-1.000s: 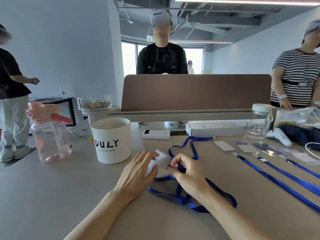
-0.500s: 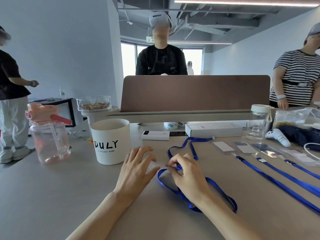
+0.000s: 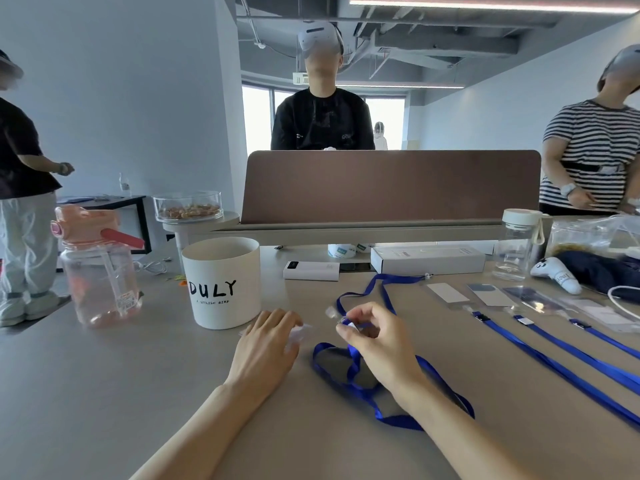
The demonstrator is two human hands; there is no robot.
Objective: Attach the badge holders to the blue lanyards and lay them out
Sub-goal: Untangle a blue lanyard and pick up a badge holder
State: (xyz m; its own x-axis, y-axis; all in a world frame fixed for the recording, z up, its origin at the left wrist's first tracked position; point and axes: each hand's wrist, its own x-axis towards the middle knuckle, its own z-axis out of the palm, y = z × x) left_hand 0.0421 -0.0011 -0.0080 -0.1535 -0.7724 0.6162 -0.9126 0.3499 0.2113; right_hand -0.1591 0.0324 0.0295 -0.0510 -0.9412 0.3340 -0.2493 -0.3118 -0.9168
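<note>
Right hand (image 3: 379,344) fingers pinch lanyard clip (image 3: 347,323); left hand (image 3: 265,344) fingers flat on badge holder (image 3: 302,332); risk: slick holder likely slides, clip misses slot.

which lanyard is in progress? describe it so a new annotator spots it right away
Start at the white DULY cup on the grey table and look right. The blue lanyard there lies in loose, tangled loops under the right hand, which pinches its end. Its neighbours farther right lie straight, each leading to a badge holder.
</note>
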